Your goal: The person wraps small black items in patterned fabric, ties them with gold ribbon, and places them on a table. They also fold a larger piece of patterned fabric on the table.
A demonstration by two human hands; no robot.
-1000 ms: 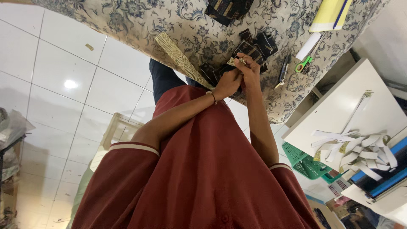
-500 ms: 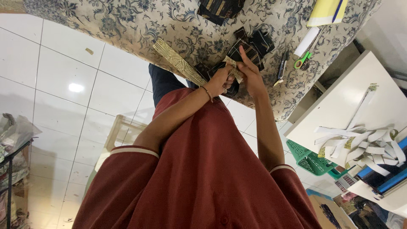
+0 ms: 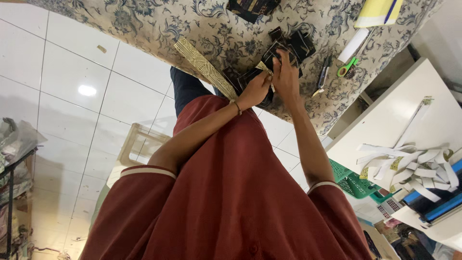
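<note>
Together, both hands — left hand (image 3: 254,89), right hand (image 3: 286,72) — pinch a small gold strip (image 3: 264,68) between them.

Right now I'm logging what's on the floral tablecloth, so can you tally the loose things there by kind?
Gold patterned ribbon strip: 1
Green-handled scissors: 1
Yellow pad: 1
White roll: 1
Pen: 1
Black fabric pieces: too bunched to count
Total: 5 countable

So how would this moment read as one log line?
left hand: pinching small gold strip | right hand: on black fabric pieces | surface: floral cloth table | nearby: green scissors
</note>
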